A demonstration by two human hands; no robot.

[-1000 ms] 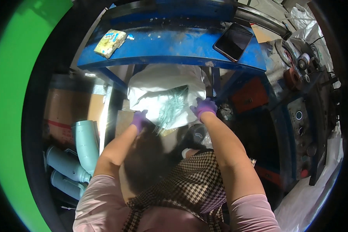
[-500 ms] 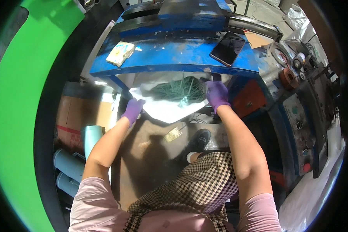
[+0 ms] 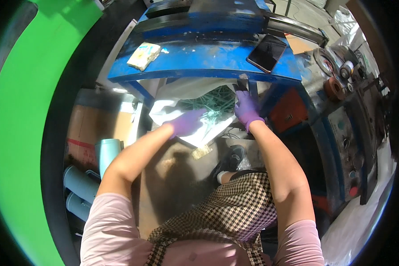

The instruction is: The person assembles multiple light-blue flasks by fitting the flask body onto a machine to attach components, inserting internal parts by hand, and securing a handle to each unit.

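Under the blue machine table lies a white sack [image 3: 166,111], its mouth spread wide. Inside it are thin, tangled green strips [image 3: 217,99], which look like plastic scrap. My left hand [image 3: 186,124], in a purple glove, reaches over the sack's near side with its fingers stretched toward the strips; it is slightly blurred. At the sack's right edge, beside a table leg, my right hand [image 3: 248,108], also gloved in purple, has its fingers closed on the rim. Part of that grip is hidden.
On the blue table [image 3: 199,66] lie a phone [image 3: 267,53] and a stained pale block [image 3: 144,56]. Teal cylinders [image 3: 80,182] and cardboard [image 3: 93,126] stand left. A control panel [image 3: 348,150] and tape rolls [image 3: 334,88] are at right. A yellowish piece [image 3: 202,151] is on the floor.
My left hand has let go of the sack's left edge and moved right, over the sack near the strips. My right hand stays at the right edge, its fingers pointing more upward.
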